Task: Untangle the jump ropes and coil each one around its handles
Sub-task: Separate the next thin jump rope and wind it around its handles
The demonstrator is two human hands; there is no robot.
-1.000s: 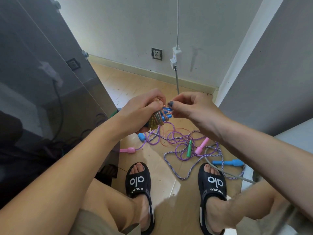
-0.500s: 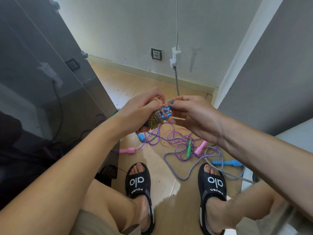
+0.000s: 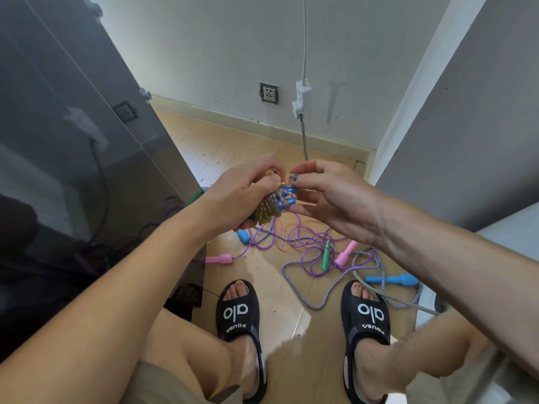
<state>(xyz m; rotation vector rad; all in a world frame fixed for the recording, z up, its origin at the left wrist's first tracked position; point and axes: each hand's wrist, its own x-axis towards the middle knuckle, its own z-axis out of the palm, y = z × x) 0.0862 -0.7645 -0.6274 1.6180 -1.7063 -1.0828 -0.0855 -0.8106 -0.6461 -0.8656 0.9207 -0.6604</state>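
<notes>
The left hand [image 3: 245, 191] holds a coiled jump rope [image 3: 269, 207], its grip clamped around the bundle: blue handles wrapped in orange-and-yellow cord. The right hand [image 3: 332, 199] sits just beside the bundle on its right, thumb and forefinger together at the cord's top end; whether they actually pinch the cord cannot be told.

Below the bundle, on the wooden floor [image 3: 227, 147], lies the tangle of remaining ropes [image 3: 303, 240]. Within it: a pink handle [image 3: 221, 259] at the left edge, a blue handle [image 3: 242, 236] directly under the bundle, a green handle [image 3: 326, 256] and a second pink handle [image 3: 345, 253] side by side near the middle, and a longer blue handle [image 3: 390, 279] at the right edge. A purple-white braided rope [image 3: 318, 303] loops out toward the person's sandals [image 3: 237, 316].

Behind the bundle, a wall socket [image 3: 269, 93] and a hanging power strip [image 3: 300, 102] are visible.
</notes>
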